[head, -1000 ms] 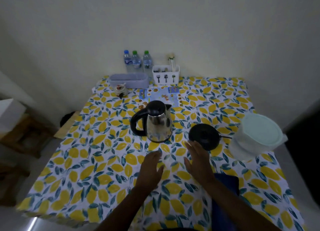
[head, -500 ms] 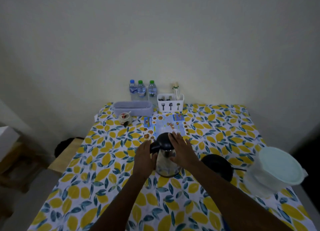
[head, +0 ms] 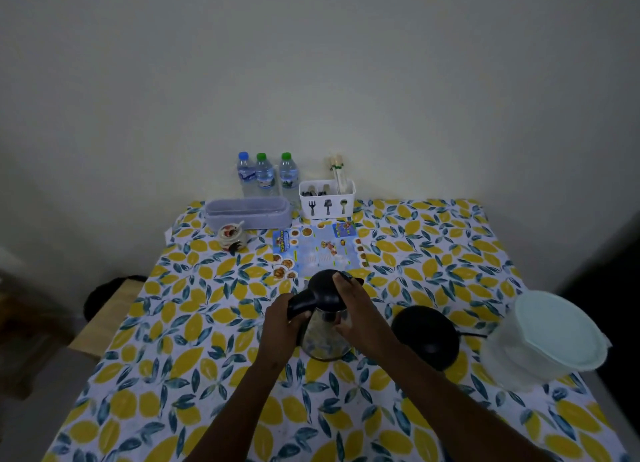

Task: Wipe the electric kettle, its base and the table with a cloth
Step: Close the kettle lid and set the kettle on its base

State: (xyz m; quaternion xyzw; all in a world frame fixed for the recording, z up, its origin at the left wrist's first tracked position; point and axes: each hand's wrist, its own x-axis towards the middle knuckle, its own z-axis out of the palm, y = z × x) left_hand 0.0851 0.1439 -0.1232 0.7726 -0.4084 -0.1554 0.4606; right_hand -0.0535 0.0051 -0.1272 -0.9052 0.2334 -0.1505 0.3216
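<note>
- Both your hands have moved from the near tablecloth onto the kettle at the table centre.
- Left hand grips its black handle; right hand cups lid and body, likely steadying it.
- Its base sits just right; no cloth shows.

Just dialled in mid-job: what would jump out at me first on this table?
Both hands are on the kettle at the table's middle: the left hand wraps its black handle, the right hand lies over the lid and side. Its round black base sits empty just to the right, beside a white lidded tub. No cloth shows.
</note>
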